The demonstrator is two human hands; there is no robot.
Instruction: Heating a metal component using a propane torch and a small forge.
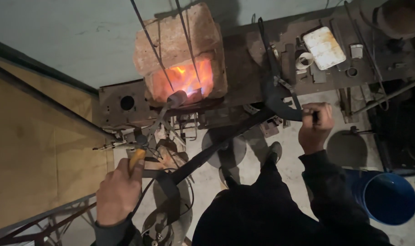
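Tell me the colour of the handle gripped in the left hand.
Yellow-orange handle in the left hand, seen in the head view.

An orange-and-yellow flame (pixel 185 78) glows inside the pale reddish brick forge (pixel 180 50), the torch handle (pixel 136 159) is yellow-orange, the bucket (pixel 385 197) is deep blue, the tray (pixel 324 47) is off-white, the sleeves (pixel 326 191) are black, and the table (pixel 244 68) is rusty dark brown.

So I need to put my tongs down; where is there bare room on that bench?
The best bare patch is the bench top between the brick forge and the curved bar held by the right hand. Right of that it is crowded: white tray, cup, scrap. Left of the forge, by the round hole, is a small strip.
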